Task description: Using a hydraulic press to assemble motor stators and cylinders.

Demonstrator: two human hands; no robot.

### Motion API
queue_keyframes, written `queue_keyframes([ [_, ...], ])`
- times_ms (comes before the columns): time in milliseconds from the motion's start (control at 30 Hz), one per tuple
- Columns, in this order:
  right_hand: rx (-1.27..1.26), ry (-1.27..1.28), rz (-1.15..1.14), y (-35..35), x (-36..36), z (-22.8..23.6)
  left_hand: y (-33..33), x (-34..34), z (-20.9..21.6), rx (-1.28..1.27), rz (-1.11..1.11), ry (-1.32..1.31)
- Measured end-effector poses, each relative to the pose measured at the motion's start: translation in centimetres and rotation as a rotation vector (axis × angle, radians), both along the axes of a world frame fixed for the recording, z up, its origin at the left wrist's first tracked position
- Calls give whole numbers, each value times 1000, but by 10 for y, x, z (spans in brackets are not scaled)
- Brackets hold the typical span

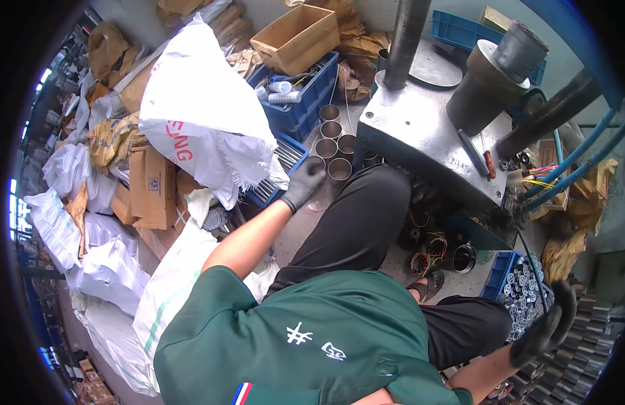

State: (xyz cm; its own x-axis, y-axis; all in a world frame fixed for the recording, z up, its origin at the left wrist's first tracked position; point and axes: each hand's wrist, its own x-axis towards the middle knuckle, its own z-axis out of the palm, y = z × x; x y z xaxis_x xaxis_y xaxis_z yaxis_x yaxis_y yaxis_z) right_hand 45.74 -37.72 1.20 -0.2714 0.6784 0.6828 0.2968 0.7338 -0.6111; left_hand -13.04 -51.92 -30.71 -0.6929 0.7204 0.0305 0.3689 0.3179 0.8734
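Observation:
My left hand (303, 187), in a dark grey glove, reaches down past my left knee. Its fingers curl at the rim of a short metal cylinder (316, 162), the nearest left one of a cluster on the floor; the glove hides part of it. Beside it stand several more open-topped metal cylinders (339, 169) in close rows. Out to the right, my right hand (550, 325) is gloved too, with fingers stretched out and nothing visible in it. It is nearest to a blue crate (499, 273) filled with small silver metal parts (524, 297).
A press with a steel plate (420, 125) and thick posts stands ahead right, a screwdriver (489, 162) on it. Blue crates (295, 115), a wooden box (295, 37) and a white sack (204, 101) lie ahead left. Wound copper stators (420, 262) sit beneath the press.

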Motion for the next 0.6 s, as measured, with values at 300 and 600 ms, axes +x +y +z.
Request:
queue_keyframes([
  [300,18,-99,-511,-19,68,-53,1,-27,-123,-603,46,-14],
  [600,344,125,-500,41,36,-63,2,17,-109,-336,212,-33],
])
